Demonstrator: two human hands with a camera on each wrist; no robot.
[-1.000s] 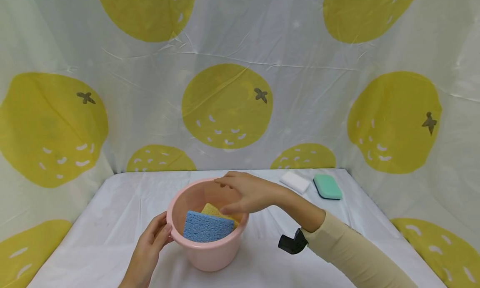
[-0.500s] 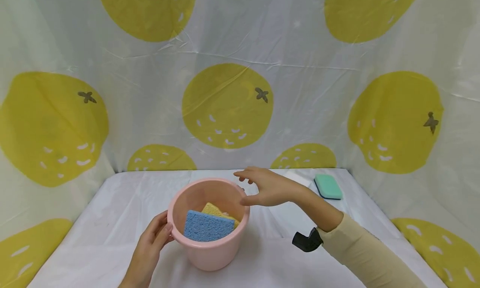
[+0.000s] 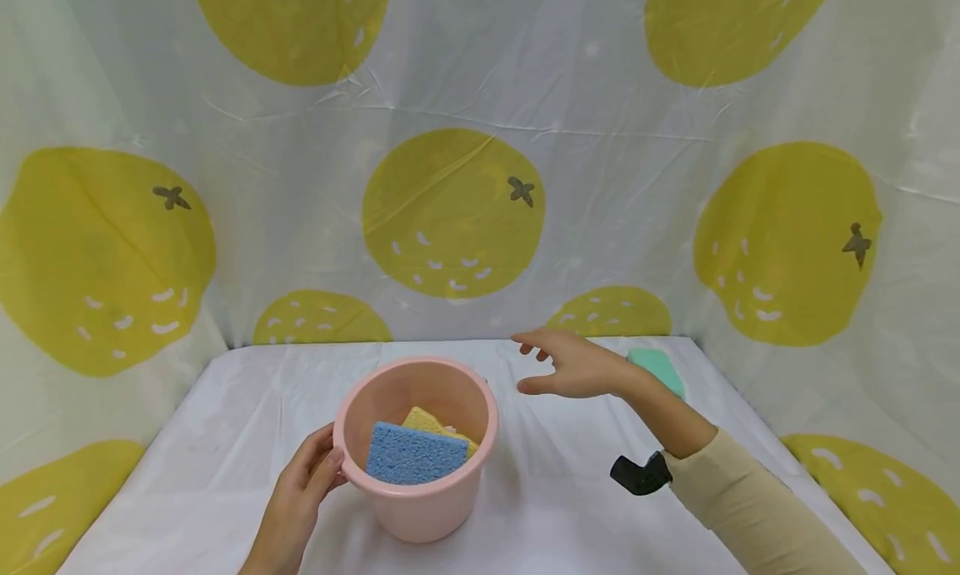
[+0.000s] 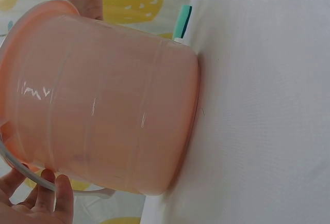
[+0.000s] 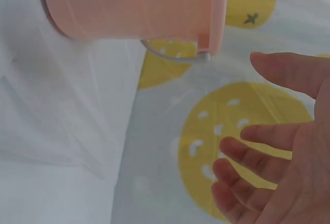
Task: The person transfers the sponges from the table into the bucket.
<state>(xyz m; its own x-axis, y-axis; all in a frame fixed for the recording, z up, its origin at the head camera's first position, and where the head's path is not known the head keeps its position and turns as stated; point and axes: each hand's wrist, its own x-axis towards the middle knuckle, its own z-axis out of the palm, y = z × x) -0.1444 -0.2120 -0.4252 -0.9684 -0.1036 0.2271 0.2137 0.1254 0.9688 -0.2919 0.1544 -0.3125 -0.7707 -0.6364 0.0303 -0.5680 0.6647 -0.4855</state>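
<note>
A pink bucket [image 3: 427, 508] stands upright on the white-covered table, its mouth tilted into my head view. Inside it lie a blue sponge [image 3: 416, 453] and, partly behind that, a yellow sponge [image 3: 424, 419]. My left hand [image 3: 296, 483] holds the bucket at the left side of its rim; in the left wrist view its fingers [image 4: 63, 195] are at the grey handle [image 4: 93, 192]. Off to the bucket's right, my right hand [image 3: 573, 367] hangs in the air, fingers spread and holding nothing.
A green sponge [image 3: 654, 368] with a dark underside lies at the back right, partly covered by my right forearm. Beside it a bit of a white block [image 4: 178, 40] shows in the left wrist view. Patterned cloth walls [image 3: 600, 183] enclose the table's back and sides.
My right hand has moved from above the bucket's mouth to the right, now hiding the white block in the head view. Left hand and bucket have stayed in place.
</note>
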